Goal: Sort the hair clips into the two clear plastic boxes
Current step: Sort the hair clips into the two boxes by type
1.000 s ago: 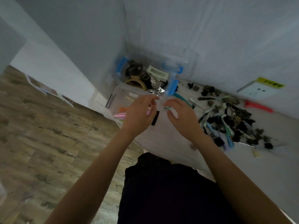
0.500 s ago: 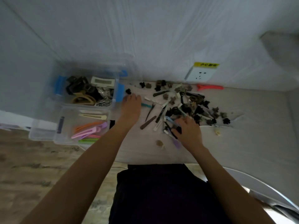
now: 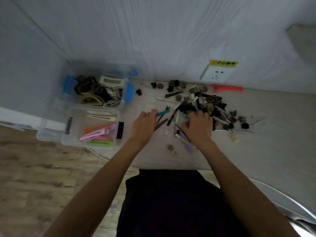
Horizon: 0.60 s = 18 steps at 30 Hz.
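A loose pile of hair clips (image 3: 205,103) lies on the pale table by the wall: small dark claw clips and long flat ones. The far clear box (image 3: 125,100), with blue latches, holds claw clips. The near clear box (image 3: 73,134) holds long flat clips in pink, orange, green and cream. My left hand (image 3: 144,124) rests at the pile's left edge, its fingertips pinching the end of a teal flat clip (image 3: 162,113). My right hand (image 3: 198,127) is curled palm-down over the pile's near side. What its fingers hold is hidden.
A coral clip (image 3: 228,88) lies against the wall under a white wall socket (image 3: 218,74). A purple clip (image 3: 189,148) and a small beige claw clip (image 3: 171,148) sit near the table's front edge. Wooden floor lies to the left.
My view swung right from the boxes to the pile. Both hands left the near box; the left hand then drew back from the far box's corner onto the teal clip.
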Motion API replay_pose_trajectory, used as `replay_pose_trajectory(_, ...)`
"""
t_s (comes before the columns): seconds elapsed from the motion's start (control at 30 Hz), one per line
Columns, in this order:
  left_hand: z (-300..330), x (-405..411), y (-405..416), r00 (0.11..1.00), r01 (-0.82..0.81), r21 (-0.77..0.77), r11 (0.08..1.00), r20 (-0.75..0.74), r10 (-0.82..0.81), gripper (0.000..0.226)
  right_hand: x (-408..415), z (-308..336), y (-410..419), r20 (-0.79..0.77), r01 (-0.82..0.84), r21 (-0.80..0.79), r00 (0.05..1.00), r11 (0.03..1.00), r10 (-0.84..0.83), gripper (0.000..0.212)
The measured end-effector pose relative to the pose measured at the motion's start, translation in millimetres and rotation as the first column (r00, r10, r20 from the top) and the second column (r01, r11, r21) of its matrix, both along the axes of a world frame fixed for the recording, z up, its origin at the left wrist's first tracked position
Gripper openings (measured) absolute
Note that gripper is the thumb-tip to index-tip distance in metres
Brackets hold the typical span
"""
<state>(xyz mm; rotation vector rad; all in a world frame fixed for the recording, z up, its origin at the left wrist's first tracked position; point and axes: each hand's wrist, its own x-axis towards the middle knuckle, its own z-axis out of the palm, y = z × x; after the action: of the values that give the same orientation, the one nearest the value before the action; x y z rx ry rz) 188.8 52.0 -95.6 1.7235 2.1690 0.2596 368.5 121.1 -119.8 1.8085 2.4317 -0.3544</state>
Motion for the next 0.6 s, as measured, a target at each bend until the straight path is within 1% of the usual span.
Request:
replay_pose_trajectory(0.07, -2, 8, -7, 1.0, 0.019, -0.01, 1.0, -0.004, -0.019, 0.031, -5, -1, -1, 0.03, -0.03, 0.035, 0.999, 0.999, 0.029, 0.027)
replay_pose_trajectory(0.13, -6, 16, -12, 1.0, 0.018, -0.004, 1.0, 0.021, -0.018, 0.033, -8, -1, 0, -0.033, -0.03, 0.072, 0.999, 0.997, 0.033, 0.019)
replay_pose_trajectory(0.17, -7, 19, -14, 0.999, 0.006, -0.006, 1.0, 0.046, -0.006, 0.033, -6, -1, 0, -0.099, -0.023, 0.089, 0.995, 0.996, 0.032, 0.016)
replay_pose_trajectory(0.23, -10, 19, -14, 0.995, -0.039, -0.012, 0.999, 0.087, 0.04, 0.034, -1, 6, 1, -0.293, -0.025, 0.111, 0.954, 0.994, 0.057, 0.014)
replay_pose_trajectory(0.3, -13, 16, -13, 0.989, -0.097, -0.039, 0.995, 0.108, 0.1, 0.041, 6, 20, -3, -0.49, -0.038, 0.057, 0.87, 0.998, 0.061, 0.012)
replay_pose_trajectory(0.33, -15, 14, -12, 0.987, -0.11, -0.057, 0.992, 0.11, 0.116, 0.046, 9, 25, -8, -0.522, -0.062, 0.001, 0.851, 0.998, 0.053, 0.013)
replay_pose_trajectory(0.37, -17, 13, -11, 0.988, -0.109, -0.073, 0.991, 0.103, 0.117, 0.051, 12, 27, -15, -0.508, -0.108, -0.034, 0.858, 0.994, 0.076, 0.014)
replay_pose_trajectory(0.4, -19, 10, -10, 0.989, -0.109, -0.085, 0.99, 0.09, 0.117, 0.055, 11, 25, -25, -0.472, -0.167, -0.031, 0.871, 0.985, 0.133, 0.014)
replay_pose_trajectory(0.47, -23, 8, -9, 0.99, -0.105, -0.103, 0.989, 0.081, 0.114, 0.059, 12, 11, -48, -0.375, -0.227, 0.025, 0.901, 0.973, 0.22, 0.014)
replay_pose_trajectory(0.53, -27, 7, -8, 0.989, -0.101, -0.128, 0.987, 0.093, 0.113, 0.056, 13, -5, -63, -0.264, -0.214, 0.062, 0.938, 0.975, 0.223, 0.019)
replay_pose_trajectory(0.6, -29, 7, -8, 0.988, -0.098, -0.138, 0.986, 0.106, 0.113, 0.048, 14, -12, -64, -0.153, -0.193, 0.034, 0.969, 0.981, 0.196, 0.021)
